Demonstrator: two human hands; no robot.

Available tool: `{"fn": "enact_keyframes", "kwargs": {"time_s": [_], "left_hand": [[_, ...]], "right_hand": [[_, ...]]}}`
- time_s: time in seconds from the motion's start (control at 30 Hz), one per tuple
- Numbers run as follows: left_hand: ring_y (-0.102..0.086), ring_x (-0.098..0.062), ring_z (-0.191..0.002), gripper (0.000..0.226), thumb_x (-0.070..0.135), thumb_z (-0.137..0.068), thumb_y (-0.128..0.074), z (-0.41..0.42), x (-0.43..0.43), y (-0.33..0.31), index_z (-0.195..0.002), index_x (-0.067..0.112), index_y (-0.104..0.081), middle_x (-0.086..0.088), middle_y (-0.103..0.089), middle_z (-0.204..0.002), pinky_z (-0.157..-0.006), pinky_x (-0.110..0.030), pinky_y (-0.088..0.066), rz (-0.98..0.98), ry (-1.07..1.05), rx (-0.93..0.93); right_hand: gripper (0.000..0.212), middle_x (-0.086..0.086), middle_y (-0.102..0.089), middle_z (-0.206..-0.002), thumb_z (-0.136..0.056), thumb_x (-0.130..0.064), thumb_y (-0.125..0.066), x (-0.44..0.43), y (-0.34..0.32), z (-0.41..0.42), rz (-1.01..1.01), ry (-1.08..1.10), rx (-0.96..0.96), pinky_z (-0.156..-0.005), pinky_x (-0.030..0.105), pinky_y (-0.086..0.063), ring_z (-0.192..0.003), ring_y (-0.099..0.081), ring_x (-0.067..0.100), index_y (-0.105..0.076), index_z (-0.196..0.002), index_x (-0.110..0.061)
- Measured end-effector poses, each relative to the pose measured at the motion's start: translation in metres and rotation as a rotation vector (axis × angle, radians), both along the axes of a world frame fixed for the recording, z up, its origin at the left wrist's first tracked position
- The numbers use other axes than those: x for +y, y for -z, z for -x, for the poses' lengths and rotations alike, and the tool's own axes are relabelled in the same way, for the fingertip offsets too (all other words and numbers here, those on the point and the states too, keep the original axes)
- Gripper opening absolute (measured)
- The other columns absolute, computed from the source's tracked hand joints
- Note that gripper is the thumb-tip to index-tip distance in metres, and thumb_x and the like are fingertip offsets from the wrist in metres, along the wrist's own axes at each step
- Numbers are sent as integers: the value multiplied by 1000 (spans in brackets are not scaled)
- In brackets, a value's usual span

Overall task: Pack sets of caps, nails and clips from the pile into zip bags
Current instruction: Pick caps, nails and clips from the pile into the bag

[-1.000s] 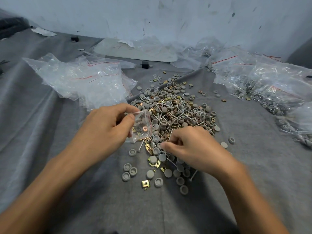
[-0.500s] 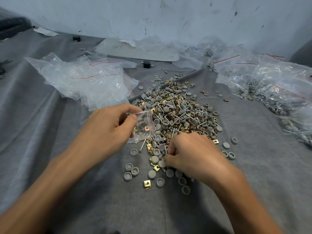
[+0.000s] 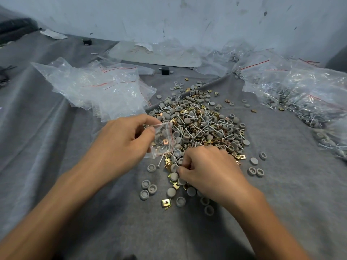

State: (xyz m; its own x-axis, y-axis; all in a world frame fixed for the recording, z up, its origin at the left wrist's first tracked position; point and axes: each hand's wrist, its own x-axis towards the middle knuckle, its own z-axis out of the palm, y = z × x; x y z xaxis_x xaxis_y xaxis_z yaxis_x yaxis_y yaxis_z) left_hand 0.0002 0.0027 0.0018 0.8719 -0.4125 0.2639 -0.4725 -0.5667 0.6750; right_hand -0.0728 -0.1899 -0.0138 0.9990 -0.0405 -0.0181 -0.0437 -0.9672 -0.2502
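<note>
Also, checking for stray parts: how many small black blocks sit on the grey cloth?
2. One small black block lies far left near the wall; the other sits centre, just right of the clear plastic bags. Others may hide under bags.

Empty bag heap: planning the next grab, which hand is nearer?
Left. The left hand is right in front of the empty bag heap; the right hand is at the pile's near edge, farther off.

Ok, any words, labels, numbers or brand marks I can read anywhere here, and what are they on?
No text is readable.
On the pale board by the wall: faint scribbles, too blurred to read.
On the zip bag in the left hand: a red seal line only, no print.
On the empty bags: red lines only.
</note>
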Motion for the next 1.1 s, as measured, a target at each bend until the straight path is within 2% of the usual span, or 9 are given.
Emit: {"fn": "enact_keyframes", "kwargs": {"time_s": [0.1, 0.2, 0.3, 0.5, 0.63, 0.77, 0.87, 1.0, 1.1], "left_hand": [[-62, 0, -56, 19, 34, -97, -52, -1, 0, 1, -104, 44, -67, 19, -69, -67, -58, -25, -40, -1, 8, -3], [-62, 2, -57, 20, 34, -97, -52, 0, 1, 1, -106, 44, -67, 20, -69, -68, -57, -24, -40, -5, 14, -9], [-61, 5, -56, 19, 34, -98, -52, 1, 0, 0, -102, 47, -65, 20, -68, -67, -55, -23, -39, -10, 25, -15], [-62, 3, -57, 19, 32, -98, -53, 1, -1, -1, -102, 47, -65, 20, -68, -66, -55, -22, -38, -16, 26, -9], [-63, 1, -58, 18, 38, -95, -50, 2, -1, -2, -100, 49, -63, 19, -69, -67, -56, -22, -39, -12, 41, 4], [-61, 2, -56, 19, 37, -94, -50, 2, -1, -2, -101, 46, -64, 16, -69, -66, -56, -22, -38, 0, 50, 16], [-59, 2, -53, 22, 33, -95, -51, 2, -2, 0, -108, 40, -67, 15, -69, -64, -55, -23, -37, -8, 61, 31], [-60, -2, -54, 22, 34, -95, -51, 2, -3, 0, -109, 39, -68, 14, -69, -65, -57, -25, -41, -18, 73, 34], [-61, 0, -55, 20, 33, -96, -53, 3, -3, -1, -107, 37, -69, 16, -69, -66, -57, -26, -40, -33, 60, 25]], "right_hand": [[18, -3, -63, -74, -86, -34, -57, 4, 2, 0, 41, 5, -24, -53, 31, -41, -68, -58, 24, -63, -80, -19], [23, -3, -65, -73, -88, -38, -58, -3, -4, -2, -45, 59, -24, -67, 40, -54, -72, -62, 23, -65, -80, -17], [18, -7, -67, -76, -89, -40, -60, -10, -9, 0, -168, 50, 3, -74, 40, -55, -77, -63, 16, -65, -81, -24], [18, -4, -68, -78, -85, -36, -61, 0, -6, 3, -8, 2, 81, -72, 41, -57, -76, -64, 23, -67, -82, -20], [23, -3, -68, -75, -85, -40, -62, -6, -6, 1, -48, 42, 60, -71, 40, -56, -75, -64, 23, -67, -81, -18], [17, -11, -68, -68, -86, -38, -63, -23, -10, -1, -335, 71, 4, -60, 30, -47, -63, -60, 2, -67, -76, -25], [13, -11, -59, -58, -89, -28, -69, -32, -17, -1, -794, 65, -72, -53, 23, -38, -53, -49, 4, -72, -77, -22], [10, -8, -55, -59, -87, -26, -69, -22, -21, -2, -1241, 8, -183, -48, 24, -42, -53, -46, 12, -74, -78, -26], [7, -8, -56, -61, -94, -23, -71, -5, -11, -3, -1178, -72, -187, -48, 24, -40, -53, -47, 9, -76, -89, -23]]}}
